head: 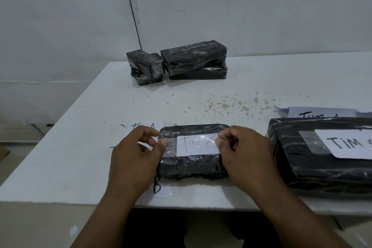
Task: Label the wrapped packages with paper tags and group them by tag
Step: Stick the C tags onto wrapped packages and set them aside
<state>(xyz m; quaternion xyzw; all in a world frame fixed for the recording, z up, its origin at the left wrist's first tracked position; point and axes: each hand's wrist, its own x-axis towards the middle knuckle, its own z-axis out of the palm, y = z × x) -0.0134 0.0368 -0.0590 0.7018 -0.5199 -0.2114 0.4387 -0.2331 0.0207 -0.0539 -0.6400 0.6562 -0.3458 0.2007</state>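
Note:
A small package [193,167] wrapped in black plastic lies near the front edge of the white table [84,147]. On its top sits a white paper tag [196,145] with handwriting under clear tape. My left hand [134,159] presses its thumb on the tape at the tag's left end. My right hand [245,155] presses the tag's right end with curled fingers. A larger black package [314,169] with its own taped tag [350,144] lies to the right. Several unlabelled black packages [181,62] are stacked at the back.
Loose paper tags with writing lie on the table: one [147,126] behind my left hand, one [161,189] under the small package's front left corner, and one [320,112] behind the large package. The wall stands close behind the table. The table's front edge is near my arms.

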